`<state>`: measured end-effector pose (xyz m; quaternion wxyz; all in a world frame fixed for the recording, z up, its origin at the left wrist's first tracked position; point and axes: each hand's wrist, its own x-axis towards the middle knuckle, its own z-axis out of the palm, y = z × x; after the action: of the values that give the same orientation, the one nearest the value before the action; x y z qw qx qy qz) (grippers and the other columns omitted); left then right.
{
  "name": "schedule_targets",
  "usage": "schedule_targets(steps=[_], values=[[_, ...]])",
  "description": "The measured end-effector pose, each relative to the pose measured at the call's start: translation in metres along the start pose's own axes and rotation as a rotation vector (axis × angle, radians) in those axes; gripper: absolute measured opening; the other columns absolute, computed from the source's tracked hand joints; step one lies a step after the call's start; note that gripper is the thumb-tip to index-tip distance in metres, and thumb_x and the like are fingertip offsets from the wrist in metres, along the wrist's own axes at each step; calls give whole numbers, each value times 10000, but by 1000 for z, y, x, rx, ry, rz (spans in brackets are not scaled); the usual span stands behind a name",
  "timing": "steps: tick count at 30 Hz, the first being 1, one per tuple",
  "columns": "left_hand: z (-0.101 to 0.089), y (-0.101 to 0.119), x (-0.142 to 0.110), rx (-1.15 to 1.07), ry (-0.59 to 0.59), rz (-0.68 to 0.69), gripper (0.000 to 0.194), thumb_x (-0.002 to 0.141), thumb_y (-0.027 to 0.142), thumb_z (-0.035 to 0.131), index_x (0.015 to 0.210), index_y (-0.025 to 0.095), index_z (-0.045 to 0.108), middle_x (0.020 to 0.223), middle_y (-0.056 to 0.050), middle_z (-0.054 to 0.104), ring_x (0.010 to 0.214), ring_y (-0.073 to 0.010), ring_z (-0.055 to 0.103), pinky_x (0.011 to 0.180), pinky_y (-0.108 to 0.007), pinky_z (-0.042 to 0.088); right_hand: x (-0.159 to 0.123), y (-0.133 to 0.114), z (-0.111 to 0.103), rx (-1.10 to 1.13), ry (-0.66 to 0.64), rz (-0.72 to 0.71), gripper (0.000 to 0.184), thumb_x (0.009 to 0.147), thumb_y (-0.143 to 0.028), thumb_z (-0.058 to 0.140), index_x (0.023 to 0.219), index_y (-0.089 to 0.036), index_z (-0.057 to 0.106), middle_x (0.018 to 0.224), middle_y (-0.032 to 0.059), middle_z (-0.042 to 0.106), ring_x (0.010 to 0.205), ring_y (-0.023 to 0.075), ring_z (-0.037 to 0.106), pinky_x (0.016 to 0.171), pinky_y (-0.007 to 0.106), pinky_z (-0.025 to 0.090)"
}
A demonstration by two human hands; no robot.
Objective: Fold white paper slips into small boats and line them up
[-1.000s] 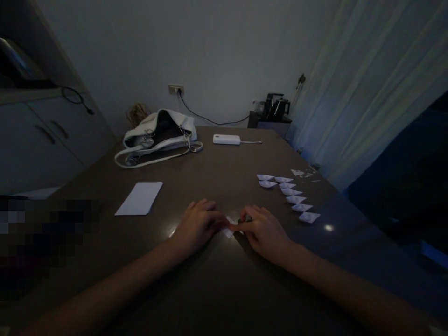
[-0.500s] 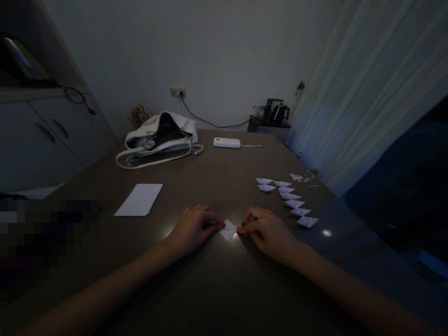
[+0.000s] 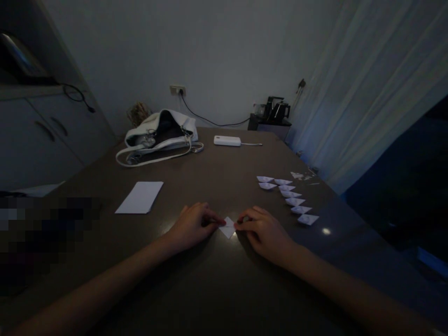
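Note:
A small folded piece of white paper (image 3: pixel 228 229), diamond-shaped with a crease across its middle, lies on the brown table between my hands. My left hand (image 3: pixel 196 226) pinches its left corner between thumb and forefinger. At the opposite corner, my right hand (image 3: pixel 264 233) has its thumb and forefinger closed on the paper's edge. Several small folded paper boats (image 3: pixel 294 202) stand in a staggered row to the right of my right hand. Beyond my left hand lies a stack of white paper sheets (image 3: pixel 140 198).
A white handbag (image 3: pixel 178 119) rests at the far left of the table (image 3: pixel 210 294), its strap trailing forward. A white power bank (image 3: pixel 227 141) with a short cable lies at the back. Torn paper scraps (image 3: pixel 297 175) are near the right edge, beside a pale curtain (image 3: pixel 325 107).
My right fingers have moved slightly left onto the right corner of the folded paper. My left hand keeps its hold; the view has shifted very little.

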<state>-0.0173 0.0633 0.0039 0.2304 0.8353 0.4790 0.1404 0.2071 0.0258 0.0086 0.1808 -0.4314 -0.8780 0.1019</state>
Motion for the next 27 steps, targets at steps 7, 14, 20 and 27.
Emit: schedule_targets(steps=[7,14,20,27], values=[[-8,-1,-3,-35,-51,64,282,870,170,496,994,309,707,883,-22,599,892,-209,552,793,-339,369,0,3,1,61,2,1,352,788,-20,490,993,-197,715,988,76,627,939,204,534,833,348,434],[5,2,-6,-46,111,106,271,805,390,641,953,163,657,899,-62,609,837,-206,554,745,-310,417,2,-3,13,46,78,-11,243,790,-43,497,939,-149,658,971,73,649,911,208,539,841,346,420],[17,8,-7,-80,148,125,123,795,250,646,869,154,634,884,-64,619,838,-203,566,745,-310,436,5,-2,16,64,129,79,156,845,-194,579,992,-160,621,951,60,657,889,206,553,825,344,421],[12,11,-9,-299,117,158,92,850,251,581,852,167,620,813,-27,655,752,-162,602,672,-261,450,5,1,16,194,137,112,116,830,-271,642,889,-180,683,883,40,647,841,176,576,733,291,436]])
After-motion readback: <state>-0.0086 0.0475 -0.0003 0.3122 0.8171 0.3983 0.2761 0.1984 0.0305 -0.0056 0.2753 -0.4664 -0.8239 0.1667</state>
